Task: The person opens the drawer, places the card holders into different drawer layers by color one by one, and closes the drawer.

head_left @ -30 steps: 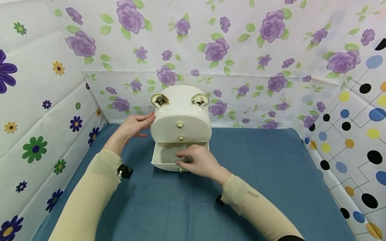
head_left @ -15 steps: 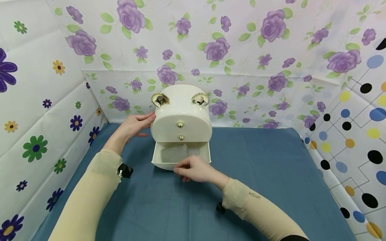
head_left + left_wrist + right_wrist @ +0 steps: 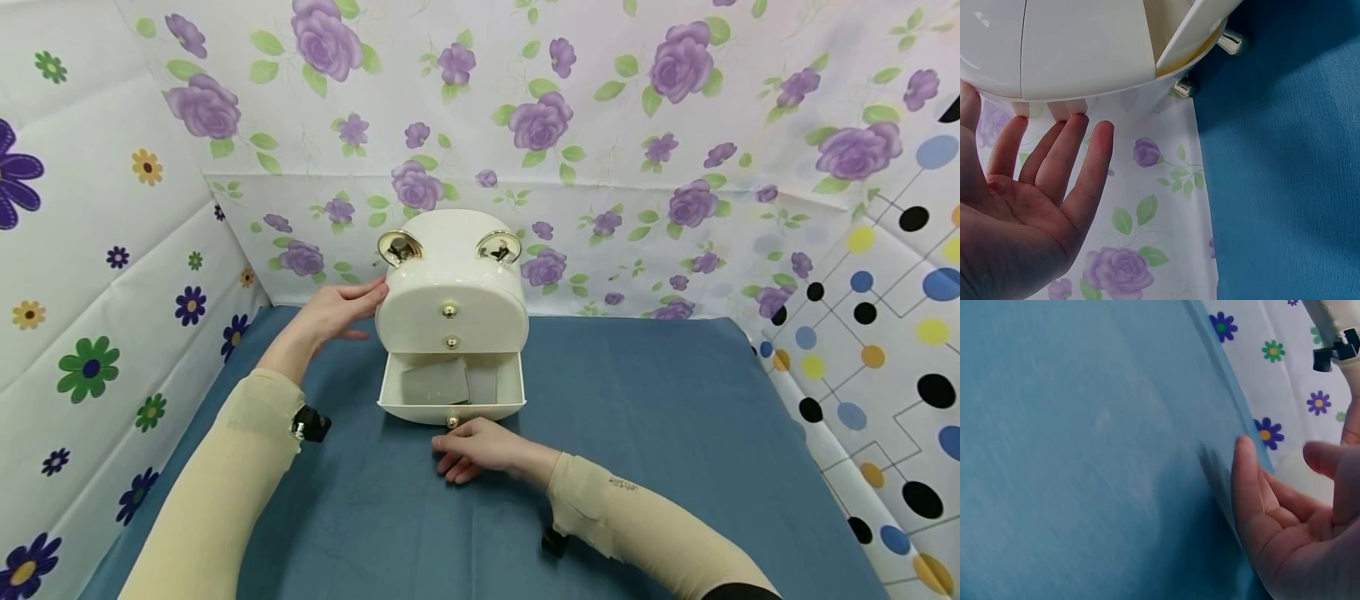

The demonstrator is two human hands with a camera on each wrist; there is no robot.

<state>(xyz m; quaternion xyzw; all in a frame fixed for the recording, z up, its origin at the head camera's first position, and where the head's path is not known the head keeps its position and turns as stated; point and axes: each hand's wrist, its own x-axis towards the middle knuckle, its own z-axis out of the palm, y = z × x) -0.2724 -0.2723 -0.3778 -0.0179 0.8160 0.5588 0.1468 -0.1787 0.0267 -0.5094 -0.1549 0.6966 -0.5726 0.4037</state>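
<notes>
A glossy white drawer box [image 3: 450,279] with two gold ear-shaped trims stands at the back middle in the head view. Its bottom drawer [image 3: 396,412] is pulled out, and a grey flat-faced object [image 3: 435,383] lies inside next to a lighter panel. My left hand [image 3: 335,315] rests straight fingertips against the box's left side; the left wrist view has the same hand [image 3: 1035,194] with its fingers at the white wall. In front of the drawer's gold knob [image 3: 453,422], my right hand [image 3: 480,447] hovers low over the cloth, loosely bent fingers holding nothing.
A blue cloth [image 3: 660,433] covers the table. Behind it hangs a white sheet with purple roses [image 3: 540,125]. Patterned sheets close off the sides, flowered [image 3: 90,283] on the left and dotted [image 3: 892,333] on the right. Two more gold knobs mark the upper front.
My right hand has come out of the drawer and moved down toward me, in front of the knob, uncovering the grey object inside. My left hand has stayed at the box's side.
</notes>
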